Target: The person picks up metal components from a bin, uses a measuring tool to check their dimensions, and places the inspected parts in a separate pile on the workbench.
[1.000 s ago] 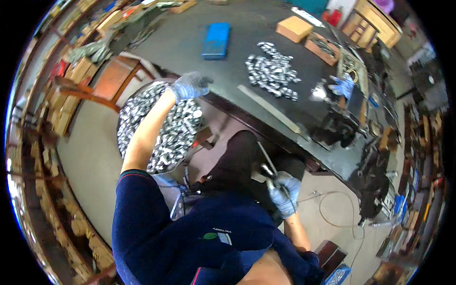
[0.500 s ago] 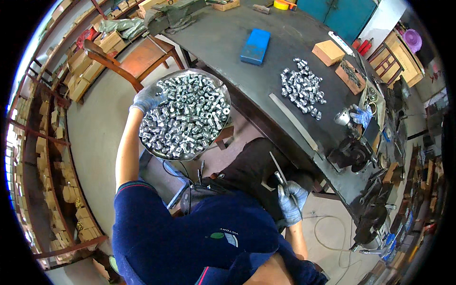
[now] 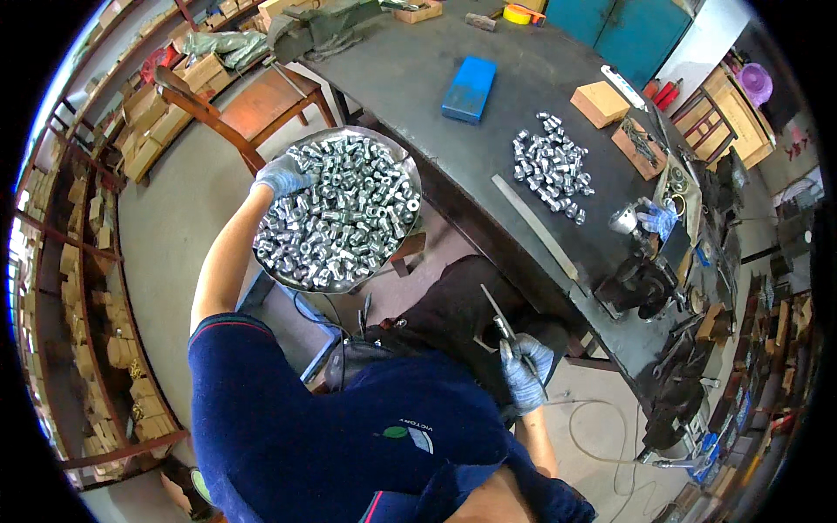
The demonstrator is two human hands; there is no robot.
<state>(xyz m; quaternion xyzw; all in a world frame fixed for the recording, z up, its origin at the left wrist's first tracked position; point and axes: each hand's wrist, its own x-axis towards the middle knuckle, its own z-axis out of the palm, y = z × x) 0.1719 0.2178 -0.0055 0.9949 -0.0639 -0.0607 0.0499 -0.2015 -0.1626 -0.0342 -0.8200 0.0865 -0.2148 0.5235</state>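
A round metal pan (image 3: 417, 179) heaped with shiny metal fittings (image 3: 344, 209) is at the left, beside the workbench. My left hand (image 3: 286, 177), in a grey-blue glove, reaches over its far-left rim onto the fittings. Its fingers are drawn together at the heap; what they pinch, if anything, is hidden. My right hand (image 3: 528, 373), gloved too, is closed around a slim metal file (image 3: 491, 301) above my lap, with the file slanting up and left. A small shiny metal fitting (image 3: 503, 328) shows beside the file at these fingertips.
On the dark workbench (image 3: 410, 87) lie a second pile of fittings (image 3: 554, 166), a flat metal bar (image 3: 534, 225), a blue box (image 3: 469, 89) and wooden blocks (image 3: 600, 103). A vise (image 3: 641, 283) stands at the right edge. A wooden chair (image 3: 261, 105) is behind the pan.
My left hand has moved slightly inward from the pan's rim, further over the fittings. My right hand, with the file, has shifted a little left in the picture.
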